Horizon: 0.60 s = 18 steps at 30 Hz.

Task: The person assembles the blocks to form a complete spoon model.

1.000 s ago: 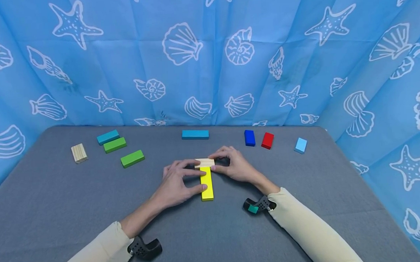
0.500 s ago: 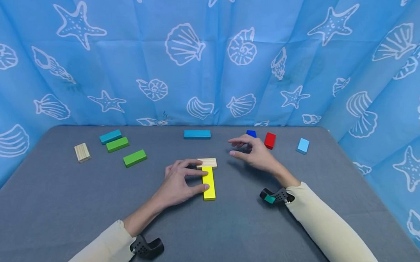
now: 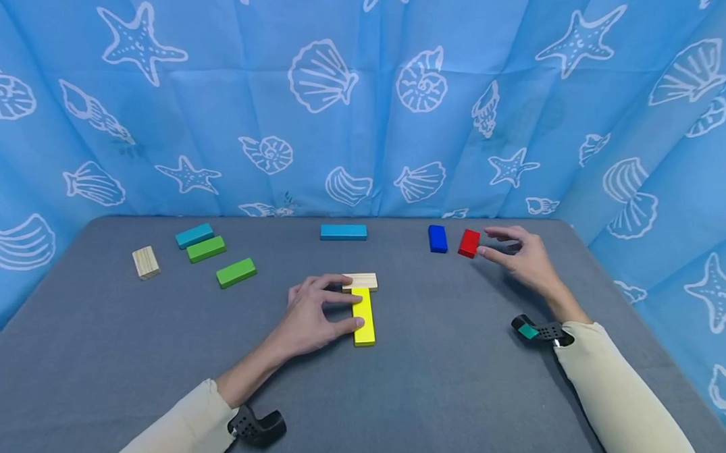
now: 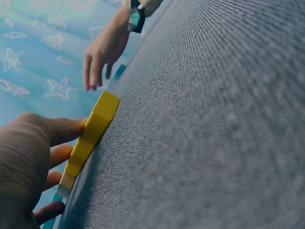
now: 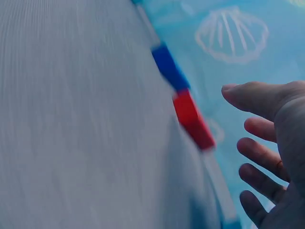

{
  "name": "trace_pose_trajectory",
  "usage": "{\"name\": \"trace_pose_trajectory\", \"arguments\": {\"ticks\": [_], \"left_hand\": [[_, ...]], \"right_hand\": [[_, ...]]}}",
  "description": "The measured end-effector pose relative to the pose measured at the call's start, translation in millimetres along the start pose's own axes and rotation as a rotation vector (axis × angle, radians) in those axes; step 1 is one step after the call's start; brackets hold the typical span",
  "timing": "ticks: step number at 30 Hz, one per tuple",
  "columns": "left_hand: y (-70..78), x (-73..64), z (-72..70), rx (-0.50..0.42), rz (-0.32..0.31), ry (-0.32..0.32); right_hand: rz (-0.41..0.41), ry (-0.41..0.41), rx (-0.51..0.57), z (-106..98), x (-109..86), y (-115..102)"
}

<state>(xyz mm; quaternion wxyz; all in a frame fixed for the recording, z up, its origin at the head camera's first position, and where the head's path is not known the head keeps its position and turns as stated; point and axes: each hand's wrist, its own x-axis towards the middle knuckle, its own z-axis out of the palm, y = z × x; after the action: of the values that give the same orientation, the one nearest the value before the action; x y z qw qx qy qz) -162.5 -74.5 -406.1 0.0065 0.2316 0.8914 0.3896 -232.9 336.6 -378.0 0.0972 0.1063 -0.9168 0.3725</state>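
A long yellow block (image 3: 364, 328) lies on the grey cloth, its far end against a natural wood block (image 3: 367, 281) set crosswise, so the two form a T. My left hand (image 3: 311, 316) rests its thumb and fingertips on both blocks. At the right, my right hand (image 3: 525, 260) hovers with fingers apart and holds nothing. Its thumb is close beside a red block (image 3: 470, 243); in the right wrist view a small gap parts the hand (image 5: 281, 143) from the red block (image 5: 193, 119). A dark blue block (image 3: 438, 239) lies just left of the red one.
A teal block (image 3: 343, 232) lies near the far edge. At the left are another teal block (image 3: 194, 236), two green blocks (image 3: 206, 249) and a striped wood block (image 3: 146, 262). A blue shell-print curtain (image 3: 358, 118) hangs behind the table.
My right hand has let go of the wood block and moved right, past the dark blue block to the red one, now covering the light blue block. My left hand stays in place.
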Motion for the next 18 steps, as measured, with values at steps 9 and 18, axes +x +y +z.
{"name": "trace_pose_trajectory", "arguments": {"ticks": [9, 18], "left_hand": [[-0.4, 0.4, -0.2, -0.013, 0.002, -0.007], [0.7, 0.6, -0.2, -0.009, -0.011, -0.011]], "right_hand": [[0.108, 0.117, -0.099, -26.5, -14.6, 39.7], [0.22, 0.033, -0.154, -33.3, -19.7, 54.0]]}}
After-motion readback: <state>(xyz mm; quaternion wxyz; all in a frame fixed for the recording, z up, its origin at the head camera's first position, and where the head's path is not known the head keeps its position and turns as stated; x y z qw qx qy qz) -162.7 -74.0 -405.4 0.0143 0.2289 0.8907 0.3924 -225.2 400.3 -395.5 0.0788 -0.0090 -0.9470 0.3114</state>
